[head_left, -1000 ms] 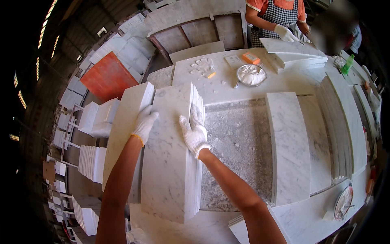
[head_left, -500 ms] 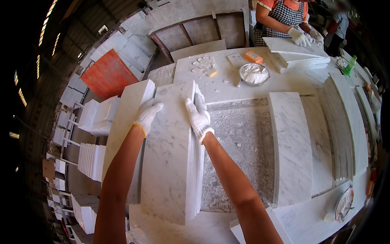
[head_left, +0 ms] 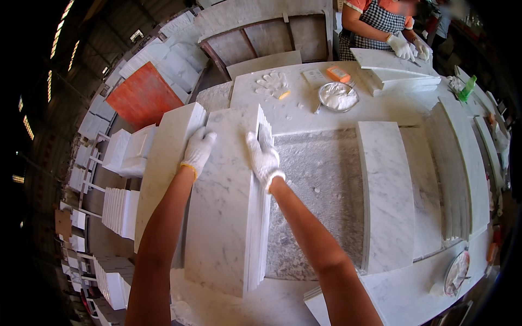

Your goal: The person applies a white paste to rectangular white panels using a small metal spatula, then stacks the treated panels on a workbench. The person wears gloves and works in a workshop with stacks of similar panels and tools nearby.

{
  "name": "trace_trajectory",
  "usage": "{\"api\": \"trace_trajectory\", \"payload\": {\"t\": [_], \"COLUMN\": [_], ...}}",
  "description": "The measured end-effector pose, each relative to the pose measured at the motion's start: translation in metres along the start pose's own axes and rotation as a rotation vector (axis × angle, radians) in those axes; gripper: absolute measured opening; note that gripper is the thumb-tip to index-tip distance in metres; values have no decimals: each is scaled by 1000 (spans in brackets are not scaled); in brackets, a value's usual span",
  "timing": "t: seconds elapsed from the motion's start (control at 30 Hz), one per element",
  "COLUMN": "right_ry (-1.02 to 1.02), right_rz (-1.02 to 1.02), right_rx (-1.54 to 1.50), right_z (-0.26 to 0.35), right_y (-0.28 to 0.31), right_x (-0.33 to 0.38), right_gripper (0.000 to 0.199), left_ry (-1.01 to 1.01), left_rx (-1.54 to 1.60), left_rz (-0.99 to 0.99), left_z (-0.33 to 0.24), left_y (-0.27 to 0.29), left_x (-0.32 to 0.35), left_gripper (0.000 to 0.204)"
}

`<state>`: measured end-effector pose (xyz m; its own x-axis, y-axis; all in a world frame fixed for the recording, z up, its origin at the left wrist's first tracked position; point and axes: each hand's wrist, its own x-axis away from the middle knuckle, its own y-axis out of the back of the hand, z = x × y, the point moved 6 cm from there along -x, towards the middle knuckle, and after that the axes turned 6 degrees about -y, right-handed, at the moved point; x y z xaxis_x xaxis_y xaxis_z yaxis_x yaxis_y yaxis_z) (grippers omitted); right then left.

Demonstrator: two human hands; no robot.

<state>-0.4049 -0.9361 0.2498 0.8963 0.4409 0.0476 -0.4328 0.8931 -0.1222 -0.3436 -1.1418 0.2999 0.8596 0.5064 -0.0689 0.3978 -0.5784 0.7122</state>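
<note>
A stack of long white marble slabs point(head_left: 220, 201) with grey veins lies in front of me, its several edges showing along the right side. My left hand point(head_left: 199, 150), in a white knit glove with a yellow cuff, holds the left long edge, its fingers partly hidden in the gap beside another stack of slabs point(head_left: 168, 157). My right hand point(head_left: 264, 159), also gloved, presses against the right side, thumb near the top edge and fingers down along the slab edges. The two hands grip the stack between them.
Right of the stack are a rough grey work surface point(head_left: 321, 190), a marble slab point(head_left: 387, 195) and upright slabs point(head_left: 462, 163). Beyond lie a spare glove point(head_left: 273, 84), a bowl of white paste point(head_left: 339, 98) and an orange box point(head_left: 338, 74). A gloved co-worker point(head_left: 375, 27) handles slabs at far right.
My left hand has turned slightly, its fingers pointing farther forward along the slab's left edge. My right hand stays against the right side. The whole view has shifted a little.
</note>
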Motion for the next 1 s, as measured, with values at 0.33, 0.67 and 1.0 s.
{"api": "trace_trajectory", "payload": {"t": [0.33,0.67,1.0], "right_ry": [13,-55,-29], "right_rz": [119,86,64], "right_rx": [44,359,349], "right_z": [-9,5,19], "right_y": [-7,-14,-8], "right_x": [167,182,204], "right_gripper": [76,79,73], "left_ry": [-2,10,32], "left_rx": [-367,-259,-435], "left_rz": [-8,-96,-192], "left_z": [-3,15,-6], "left_y": [22,18,20], "left_x": [95,117,150], "left_gripper": [72,66,59]}}
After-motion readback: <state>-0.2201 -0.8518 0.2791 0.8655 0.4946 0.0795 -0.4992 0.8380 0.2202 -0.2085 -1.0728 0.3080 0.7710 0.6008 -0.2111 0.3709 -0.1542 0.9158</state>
